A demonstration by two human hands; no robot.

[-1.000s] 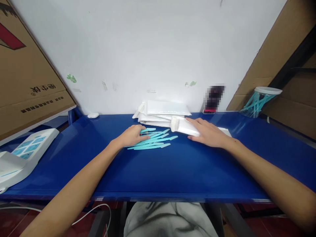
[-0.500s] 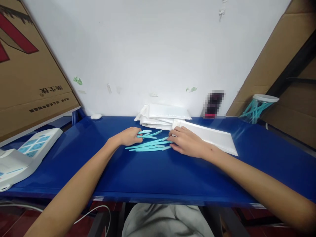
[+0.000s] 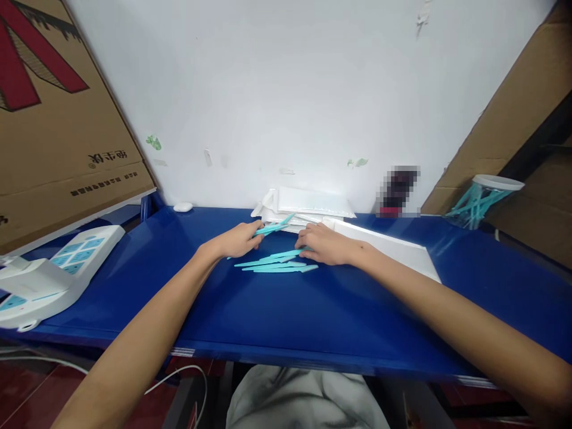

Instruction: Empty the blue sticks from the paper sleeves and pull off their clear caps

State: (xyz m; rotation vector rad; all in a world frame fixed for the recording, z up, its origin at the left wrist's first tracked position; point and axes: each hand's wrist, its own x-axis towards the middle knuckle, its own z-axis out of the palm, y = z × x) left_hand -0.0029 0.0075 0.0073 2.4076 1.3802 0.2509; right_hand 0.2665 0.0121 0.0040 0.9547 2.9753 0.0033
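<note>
Gripping a small bunch of turquoise eyebrow razors [image 3: 277, 227] in the left hand [image 3: 241, 239], fingers closed round the handles, just off the front-left corner of the white pouch stack [image 3: 315, 201]. Taking that stack as reference for everything else. Slanting the bunch with blade ends toward the stack's front edge; overlapping it in view, can't confirm contact.

Counting only a few loose razors [image 3: 277, 266], flat on the blue table [image 3: 277, 322], on the near side of the stack. Running nearly parallel to the stack's front edge along the long axis, blade ends right, handle ends left, lightly fanned and close together.

Holding the right hand [image 3: 326, 243] in front of the stack's right half, fingers curled over the blade end of the topmost loose razor. Can't tell pinch from light touch, with fingertips hiding the contact. Placing the loose set left of the right hand, to the right and table-edge side of the left. Calling the right hand nearer to the blade ends.

Noting one long white pouch [image 3: 397, 247] off the stack's front-right, partly behind the right wrist and forearm. Also showing a clear cup [image 3: 498, 182] of similar razors, well right of the stack.
</note>
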